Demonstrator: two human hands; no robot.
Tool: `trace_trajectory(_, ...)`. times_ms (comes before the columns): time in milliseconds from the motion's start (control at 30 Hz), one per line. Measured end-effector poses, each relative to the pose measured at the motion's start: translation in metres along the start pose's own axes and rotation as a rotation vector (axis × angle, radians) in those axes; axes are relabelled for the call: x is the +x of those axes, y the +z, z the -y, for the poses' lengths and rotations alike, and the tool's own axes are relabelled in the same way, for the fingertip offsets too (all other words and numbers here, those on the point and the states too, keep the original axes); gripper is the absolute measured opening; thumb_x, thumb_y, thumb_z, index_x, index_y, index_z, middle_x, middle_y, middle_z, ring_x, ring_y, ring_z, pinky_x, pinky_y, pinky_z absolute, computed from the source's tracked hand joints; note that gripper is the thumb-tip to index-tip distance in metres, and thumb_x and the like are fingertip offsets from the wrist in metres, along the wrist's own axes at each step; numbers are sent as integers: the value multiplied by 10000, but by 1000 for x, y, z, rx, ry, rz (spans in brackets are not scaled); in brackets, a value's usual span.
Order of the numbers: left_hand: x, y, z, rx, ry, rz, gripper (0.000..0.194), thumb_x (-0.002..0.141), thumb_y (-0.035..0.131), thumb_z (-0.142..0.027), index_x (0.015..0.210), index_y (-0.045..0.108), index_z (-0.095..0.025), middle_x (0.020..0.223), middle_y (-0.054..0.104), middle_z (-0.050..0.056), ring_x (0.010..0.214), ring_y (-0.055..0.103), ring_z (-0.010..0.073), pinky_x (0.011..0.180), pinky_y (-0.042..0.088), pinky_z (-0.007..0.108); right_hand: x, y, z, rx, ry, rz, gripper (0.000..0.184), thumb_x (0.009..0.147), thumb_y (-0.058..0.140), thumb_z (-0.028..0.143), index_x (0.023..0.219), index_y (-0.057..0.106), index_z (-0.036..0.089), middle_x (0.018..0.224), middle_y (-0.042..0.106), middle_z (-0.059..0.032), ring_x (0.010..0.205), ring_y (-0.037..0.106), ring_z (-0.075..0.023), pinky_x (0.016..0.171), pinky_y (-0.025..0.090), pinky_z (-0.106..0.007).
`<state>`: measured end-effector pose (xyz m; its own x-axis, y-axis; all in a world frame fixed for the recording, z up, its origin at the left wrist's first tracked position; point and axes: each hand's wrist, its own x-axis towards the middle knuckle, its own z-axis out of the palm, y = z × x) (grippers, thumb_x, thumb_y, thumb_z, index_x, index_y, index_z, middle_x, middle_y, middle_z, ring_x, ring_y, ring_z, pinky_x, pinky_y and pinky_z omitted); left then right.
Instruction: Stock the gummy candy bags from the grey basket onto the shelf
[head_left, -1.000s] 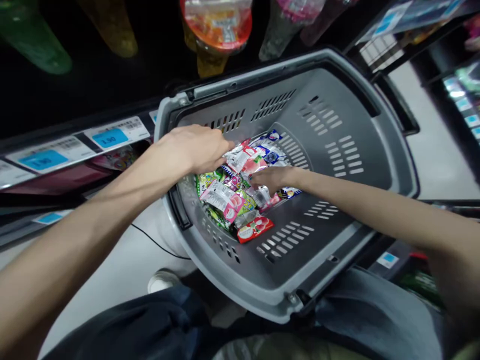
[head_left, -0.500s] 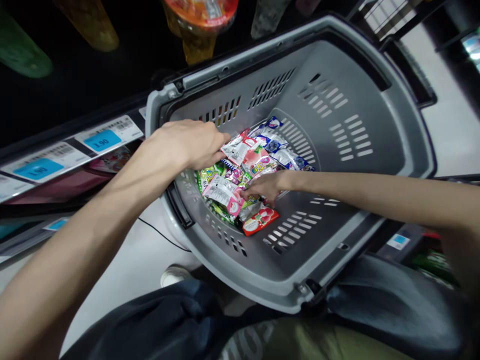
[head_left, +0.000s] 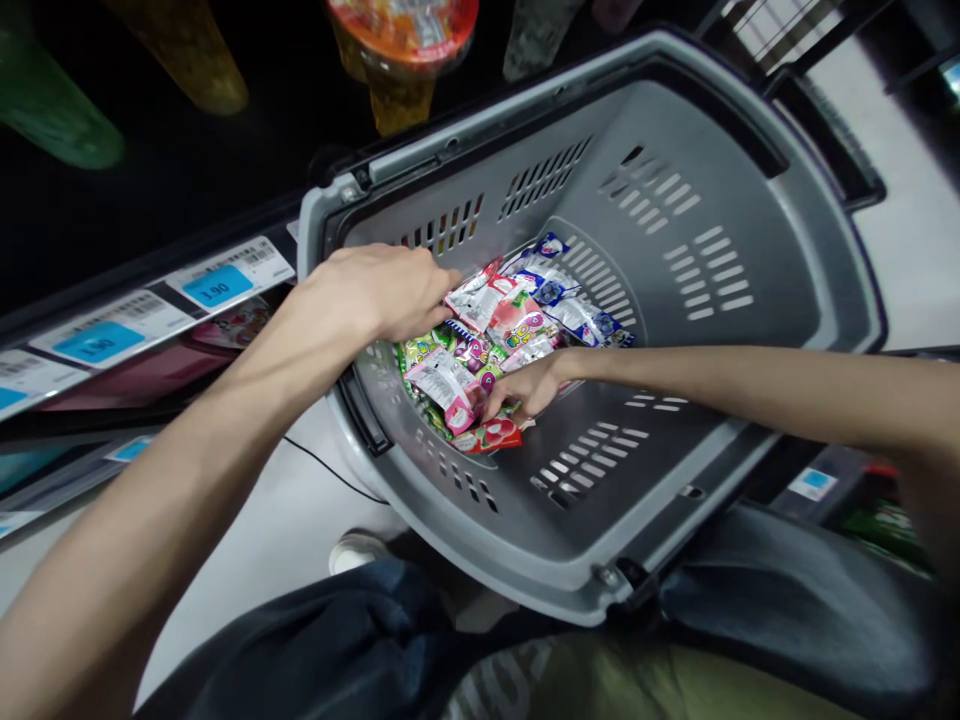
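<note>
A heap of small candy packets (head_left: 510, 320) lies at the bottom of a grey plastic shopping basket (head_left: 712, 200). My left hand (head_left: 394, 290) reaches over the basket's left side, fingers bent around the left edge of a silver-and-red packet (head_left: 476, 300); its fingertips are partly hidden. My right hand (head_left: 529, 385) comes in from the right, thumb and fingers closed down on the lower packets. Beneath its fingers is a red packet (head_left: 491, 435) with a fruit picture, beside a white-and-pink packet (head_left: 448, 385). Blue-and-white packets (head_left: 581, 310) lie at the heap's right.
A store shelf edge with price labels (head_left: 217, 285) runs along the left. Cups with coloured contents, one having an orange-red lid (head_left: 409, 30), stand above the basket. My knees are under its near rim, and a white shoe (head_left: 358, 550) shows on the floor.
The red packet has shifted left and slightly up under my right hand, whose fingers moved slightly down and left. My left hand has stayed at the same packet.
</note>
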<state>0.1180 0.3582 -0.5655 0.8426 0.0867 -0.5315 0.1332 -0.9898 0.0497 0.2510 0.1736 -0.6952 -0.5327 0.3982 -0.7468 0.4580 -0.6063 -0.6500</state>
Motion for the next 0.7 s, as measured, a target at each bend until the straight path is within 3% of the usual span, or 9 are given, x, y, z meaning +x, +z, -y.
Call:
trace_trajectory(133,-2,-2,-1,-22,-22,2,473,984,398,-483,1375,558,-271,1047,698,98,998,656,283,905,468,389,3,-5,-4,-159,-170,125,375,767,541,-7,1080,733,64,771,652,32,676,502,-78,670,383,-185)
trace_trajectory(300,-3,-2,-1,-28,-44,8,502,978,401,-504,1387,560,-259,1052,703,113,1007,657,308,908,463,411,3,-11,-6,-218,-291,63,334,832,480,27,1069,712,67,876,658,0,722,495,-86,696,384,-201)
trace_trajectory(400,-1,1,1,-54,-22,-17,534,970,392,-574,1347,588,-250,1018,707,111,1003,661,309,896,468,407,0,-19,5,-160,-300,-101,325,832,529,64,1117,683,98,897,674,-6,724,531,-98,674,409,-201)
trace_trajectory(500,1,3,4,-103,4,-91,625,939,364,-691,1284,615,-235,954,704,99,979,668,307,864,482,396,-9,-32,26,-29,-410,-362,303,839,597,124,1131,674,145,987,694,-18,819,587,-119,754,468,-222)
trace_trajectory(600,2,3,6,-202,22,-200,671,919,332,-742,1235,632,-231,905,693,93,928,679,293,832,488,383,-22,-44,48,202,-572,-599,248,852,634,192,1097,667,173,1033,689,-25,907,610,-140,859,505,-268)
trace_trajectory(700,3,3,7,-294,36,-344,656,895,395,-748,1241,622,-240,877,675,80,851,670,268,788,486,373,-34,-49,60,408,-589,-730,264,840,646,213,1104,646,198,968,674,-21,885,623,-156,845,542,-297)
